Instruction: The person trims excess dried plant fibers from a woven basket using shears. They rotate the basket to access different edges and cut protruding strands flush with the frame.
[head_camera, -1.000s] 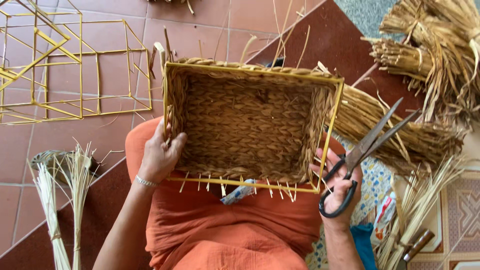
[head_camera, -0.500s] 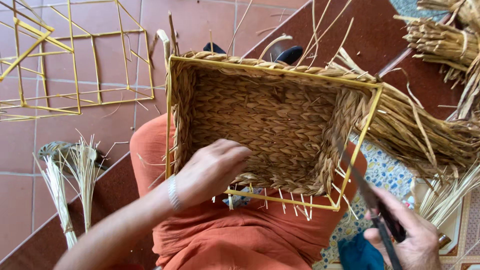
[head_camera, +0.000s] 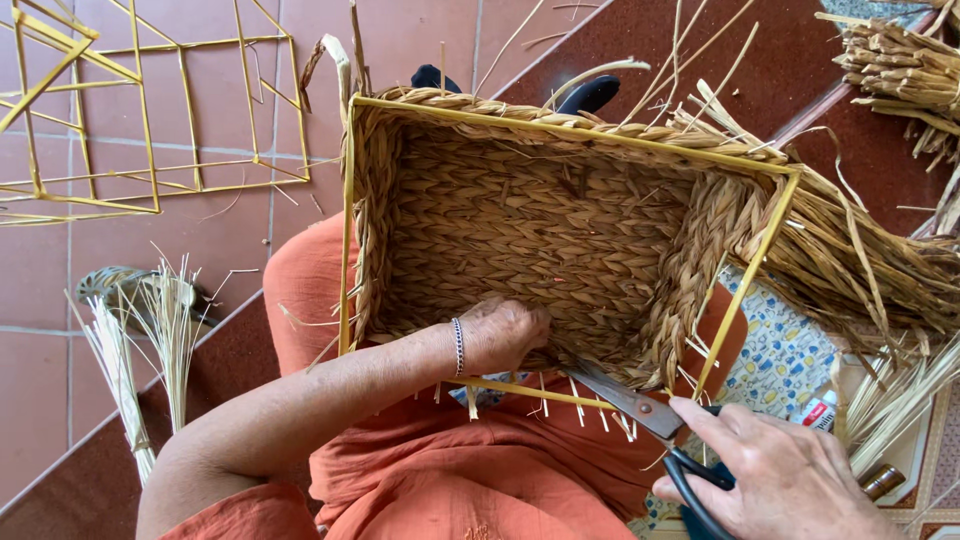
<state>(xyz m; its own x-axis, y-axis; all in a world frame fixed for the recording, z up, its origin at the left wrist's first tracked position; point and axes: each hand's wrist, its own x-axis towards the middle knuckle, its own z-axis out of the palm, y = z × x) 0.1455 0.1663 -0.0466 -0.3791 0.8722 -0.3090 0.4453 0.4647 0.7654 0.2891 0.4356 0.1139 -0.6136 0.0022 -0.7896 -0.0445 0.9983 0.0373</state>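
The right hand (head_camera: 790, 475), at the lower right, grips the black handles of a pair of scissors (head_camera: 655, 420), fingers curled through and around them, the blades nearly closed and pointing up-left at the near rim of the woven basket (head_camera: 560, 230). The left hand (head_camera: 505, 335) reaches over that near rim into the basket, fingers bent and pressed against the inside of the near wall; whether it pinches a strand I cannot tell. The basket lies tipped on the person's lap, over orange cloth (head_camera: 470, 470), its opening facing the camera; its braided straw walls are bound on a yellow wire frame (head_camera: 745, 290), and short straw ends (head_camera: 590, 410) stick out along the near edge just by the blade tips. Trimming those ends looks to be the step in hand, so the blades need to open and close flush to the rim without nicking the braid. The basket holds nothing but the hand. Loose straw bundles (head_camera: 890, 60) lie at the far right, empty wire frames (head_camera: 150, 130) on the tiled floor at the far left.
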